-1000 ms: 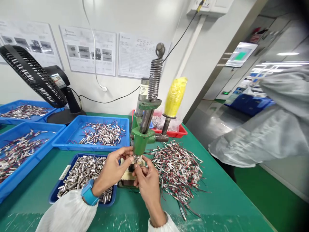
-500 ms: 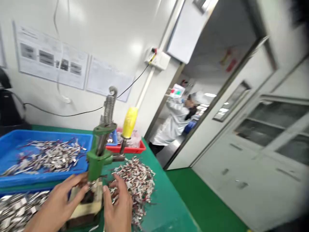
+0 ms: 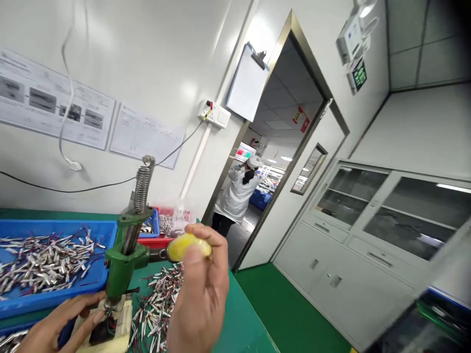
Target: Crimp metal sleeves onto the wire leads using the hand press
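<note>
A green hand press (image 3: 123,264) with a spring on top stands on the green table. My right hand (image 3: 202,289) is wrapped round its yellow handle (image 3: 180,246), which lies roughly level. At the press's base (image 3: 123,323), my left hand (image 3: 62,323) has thumb and fingertips close together beneath the ram; whatever they hold is too small to make out. Small silvery parts with dark red wires lie in a pile (image 3: 158,304) right of the base, partly behind my right hand.
Blue trays of metal parts (image 3: 47,260) stand at the left. A red tray (image 3: 156,241) and a small blue bin (image 3: 154,220) are behind the press. Beyond the doorway stands a person in white (image 3: 235,196). Grey cabinets (image 3: 331,255) line the right.
My right hand has moved up from beside the base onto the yellow handle. The handle has swung down from upright to level. The view has turned to the right.
</note>
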{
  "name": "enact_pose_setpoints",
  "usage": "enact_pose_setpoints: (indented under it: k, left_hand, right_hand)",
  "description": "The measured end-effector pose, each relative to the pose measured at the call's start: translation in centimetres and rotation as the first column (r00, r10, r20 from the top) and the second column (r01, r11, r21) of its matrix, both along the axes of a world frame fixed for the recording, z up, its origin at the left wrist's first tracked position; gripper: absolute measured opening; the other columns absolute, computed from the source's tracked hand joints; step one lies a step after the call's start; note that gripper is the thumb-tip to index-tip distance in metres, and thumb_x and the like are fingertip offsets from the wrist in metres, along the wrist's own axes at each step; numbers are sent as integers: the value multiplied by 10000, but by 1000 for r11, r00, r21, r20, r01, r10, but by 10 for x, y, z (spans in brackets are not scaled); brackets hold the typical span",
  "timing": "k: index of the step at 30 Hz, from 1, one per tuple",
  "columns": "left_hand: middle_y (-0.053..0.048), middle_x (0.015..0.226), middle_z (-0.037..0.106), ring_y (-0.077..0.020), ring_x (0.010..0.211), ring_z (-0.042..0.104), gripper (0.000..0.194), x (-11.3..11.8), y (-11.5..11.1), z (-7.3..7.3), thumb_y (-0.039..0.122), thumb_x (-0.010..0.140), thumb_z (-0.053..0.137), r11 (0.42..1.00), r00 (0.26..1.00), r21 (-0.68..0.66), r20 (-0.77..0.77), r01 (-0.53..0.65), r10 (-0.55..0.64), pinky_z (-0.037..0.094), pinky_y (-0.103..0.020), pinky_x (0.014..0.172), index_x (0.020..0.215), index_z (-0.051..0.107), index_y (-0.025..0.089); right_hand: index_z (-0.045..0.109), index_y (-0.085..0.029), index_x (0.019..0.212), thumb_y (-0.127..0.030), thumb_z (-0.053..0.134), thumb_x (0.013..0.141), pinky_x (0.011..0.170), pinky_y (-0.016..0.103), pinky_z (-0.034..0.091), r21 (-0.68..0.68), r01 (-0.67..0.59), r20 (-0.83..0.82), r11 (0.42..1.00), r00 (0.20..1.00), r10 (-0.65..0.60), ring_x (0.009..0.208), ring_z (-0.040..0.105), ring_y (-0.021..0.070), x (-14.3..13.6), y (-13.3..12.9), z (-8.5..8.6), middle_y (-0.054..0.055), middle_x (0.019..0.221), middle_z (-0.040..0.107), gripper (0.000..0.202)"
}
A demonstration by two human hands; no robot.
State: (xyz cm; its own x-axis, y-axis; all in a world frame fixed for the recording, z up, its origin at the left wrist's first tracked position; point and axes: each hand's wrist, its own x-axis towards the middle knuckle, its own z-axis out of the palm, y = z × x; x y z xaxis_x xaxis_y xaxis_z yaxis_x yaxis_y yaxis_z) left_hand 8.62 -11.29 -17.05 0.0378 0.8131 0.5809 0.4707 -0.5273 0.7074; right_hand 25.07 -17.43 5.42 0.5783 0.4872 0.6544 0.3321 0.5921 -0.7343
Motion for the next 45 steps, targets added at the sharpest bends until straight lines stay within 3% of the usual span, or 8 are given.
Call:
enact_pose_setpoints:
  k: [6, 9, 14, 21, 25, 29, 35, 45]
  left_hand:
    - [-66, 1030, 790, -308, 1020, 713, 323, 11, -12, 28, 541, 808, 692, 984, 993, -140, -22, 113, -118, 570, -446, 948, 926, 779, 253]
    - [-107, 989, 767, -289, 1006, 697, 288, 16, -10, 41, 459, 839, 658, 952, 976, -222, 97, 212, -194, 552, -424, 929, 802, 728, 182]
    - [-101, 1068, 751, -284, 1103, 671, 257, -3, -9, 64, 422, 861, 664, 769, 859, -397, 123, 501, -496, 525, -421, 969, 818, 776, 195]
    - [-129, 1340, 664, -307, 1289, 568, 397, -68, 24, 63, 392, 903, 599, 991, 990, -132, -143, -35, 16, 381, -525, 1137, 1236, 688, 195]
    - [-85, 1071, 760, -250, 986, 692, 264, -93, 23, 61, 374, 920, 565, 974, 952, -224, -295, 18, -86, 540, -369, 865, 991, 743, 194]
    - [-67, 942, 768, -222, 855, 690, 219, -90, 7, 52, 303, 923, 576, 949, 848, -305, -481, 77, -223, 510, -322, 787, 945, 773, 210]
    - [-118, 953, 764, -280, 917, 703, 229, -59, 1, 43, 256, 934, 574, 951, 641, -310, -733, -19, -226, 499, -353, 797, 921, 798, 210]
    - [-203, 944, 745, -330, 979, 696, 209, -30, 1, 39, 50, 857, 540, 956, 549, -253, -825, -151, -132, 482, -451, 897, 865, 736, 123]
  right_hand:
    - [570, -189, 1300, -430, 691, 861, 895, 387, 541, -42, 20, 193, 999, 981, -11, 1003, 649, 209, 43, -7, -29, 86, 1119, 663, 516]
    - [675, -190, 1125, -390, 674, 895, 823, 321, 535, -148, 81, 177, 986, 983, -54, 909, 672, 191, 58, -11, -80, 63, 1000, 703, 304]
    - [730, -221, 878, -314, 612, 942, 623, 238, 473, -604, -125, 453, 787, 759, 468, 686, 644, 164, 51, -39, -187, 23, 785, 696, 164]
    - [670, -276, 902, -128, 526, 931, 679, 272, 411, -441, 125, 864, 889, 328, 383, 728, 638, 196, 35, -43, -254, 9, 807, 661, 209]
    - [604, -246, 826, -80, 474, 910, 658, 287, 388, -358, 89, 914, 929, 239, 329, 688, 617, 202, 38, -37, -257, 15, 759, 648, 226]
    - [571, -242, 820, -98, 480, 888, 581, 254, 378, -398, -38, 857, 917, 341, 386, 534, 569, 154, 33, -40, -250, -29, 618, 612, 184]
    - [629, -231, 793, -483, 524, 961, 517, 227, 426, -576, -161, 233, 801, 907, 350, 474, 559, 135, 11, -56, -230, 5, 610, 672, 321]
    - [664, -181, 842, -534, 696, 857, 656, 267, 562, -532, -428, -165, 731, 898, 407, 686, 683, 184, -5, -29, -227, 56, 745, 715, 355]
